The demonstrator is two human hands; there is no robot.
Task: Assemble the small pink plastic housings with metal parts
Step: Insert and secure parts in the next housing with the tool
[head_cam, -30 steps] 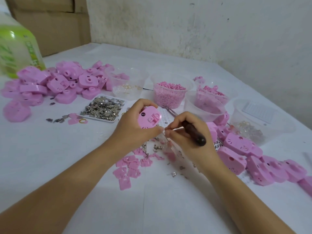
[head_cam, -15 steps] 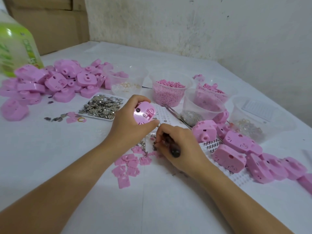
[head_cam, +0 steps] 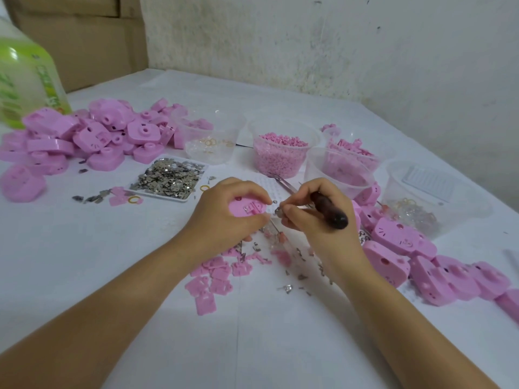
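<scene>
The left hand grips a pink housing just above the counter. The right hand curls round a dark-handled tool, its fingertips pinching a small metal part beside the housing. A tray of metal parts lies beyond, with finished housings piled to the right.
</scene>
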